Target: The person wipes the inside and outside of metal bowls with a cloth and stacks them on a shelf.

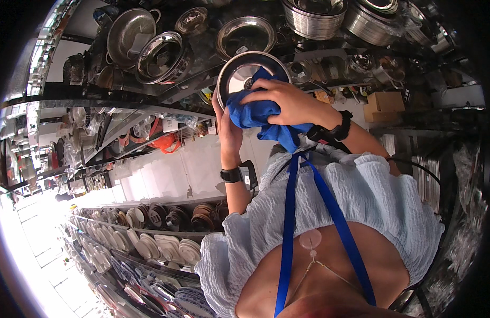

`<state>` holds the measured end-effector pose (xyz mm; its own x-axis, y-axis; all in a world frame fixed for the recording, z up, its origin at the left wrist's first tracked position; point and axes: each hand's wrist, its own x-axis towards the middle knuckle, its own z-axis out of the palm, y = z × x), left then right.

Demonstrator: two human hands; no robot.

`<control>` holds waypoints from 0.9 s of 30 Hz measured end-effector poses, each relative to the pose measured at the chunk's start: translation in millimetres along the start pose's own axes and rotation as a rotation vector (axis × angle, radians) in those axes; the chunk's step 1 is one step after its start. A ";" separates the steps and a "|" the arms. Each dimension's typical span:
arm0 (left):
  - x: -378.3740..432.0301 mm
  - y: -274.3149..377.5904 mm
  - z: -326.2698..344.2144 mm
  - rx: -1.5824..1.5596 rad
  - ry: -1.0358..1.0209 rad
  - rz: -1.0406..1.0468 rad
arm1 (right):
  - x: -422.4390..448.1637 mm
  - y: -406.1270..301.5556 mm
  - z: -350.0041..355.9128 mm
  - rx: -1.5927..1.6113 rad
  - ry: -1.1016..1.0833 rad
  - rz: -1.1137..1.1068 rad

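A round stainless steel bowl (237, 75) is tilted up in front of me, its shiny inside facing me. My left hand (229, 129) grips it at the left edge, thumb near the rim and fingers behind. Bunched in my right hand (288, 101) is a blue cloth (255, 111), pressed against the inside and lower rim of the bowl. Part of the cloth hangs down below the hand. The cloth and right hand hide the bowl's lower right side.
Beyond the bowl, a dark shelf (205, 75) carries a wide steel basin (246, 36), a two-handled colander (131, 37), a deep bowl (160, 57) and stacked metal pots (316, 18). A cardboard box (384, 106) sits lower right. Racks of plates (169, 246) stand at lower left.
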<state>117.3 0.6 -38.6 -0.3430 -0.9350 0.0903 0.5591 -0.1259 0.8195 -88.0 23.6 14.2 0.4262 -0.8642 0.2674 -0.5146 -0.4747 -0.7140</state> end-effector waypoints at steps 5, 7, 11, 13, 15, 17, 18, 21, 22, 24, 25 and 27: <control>-2.2 -11.9 -13.8 0.088 0.103 -0.041 | -8.2 -3.3 -5.7 -0.178 -0.136 -0.045; -1.0 -10.8 -7.8 0.130 0.134 -0.049 | -11.6 -5.2 -8.4 -0.198 -0.126 -0.025; 0.0 -11.5 -14.1 0.066 0.105 -0.055 | -17.3 -1.6 -10.4 -0.325 -0.111 -0.015; 0.7 -12.5 -15.8 0.080 0.104 -0.051 | -21.1 6.3 -8.7 -0.408 -0.039 -0.039; 0.2 -14.6 -18.9 0.049 0.139 -0.079 | -23.2 12.8 -10.2 -0.427 -0.020 -0.042; -3.4 -12.7 -25.3 0.051 0.120 -0.113 | -23.7 17.3 -10.3 -0.547 0.135 -0.045; -5.7 -10.9 -29.2 0.053 0.106 -0.143 | -21.7 16.3 -13.0 -0.555 0.201 -0.012; -8.7 -9.1 -40.9 0.007 0.125 -0.166 | -19.1 24.7 -26.4 -0.475 0.422 0.010; -10.5 -3.0 -38.1 -0.020 0.168 -0.169 | -19.3 26.1 -30.7 -0.406 0.439 0.007; -11.3 -3.4 -50.0 -0.088 0.171 -0.129 | -20.7 22.2 -40.0 -0.181 0.419 0.012; -11.4 -3.4 -52.1 -0.104 0.184 -0.099 | -21.8 19.6 -41.7 -0.052 0.413 0.023; -9.9 -4.4 -54.4 -0.099 0.205 -0.071 | -22.4 21.2 -41.7 -0.004 0.419 0.018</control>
<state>159.3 -7.6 -73.8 -0.2294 -0.9691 -0.0907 0.6136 -0.2163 0.7594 -139.6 26.0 20.1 0.0783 -0.8650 0.4956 -0.5227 -0.4589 -0.7184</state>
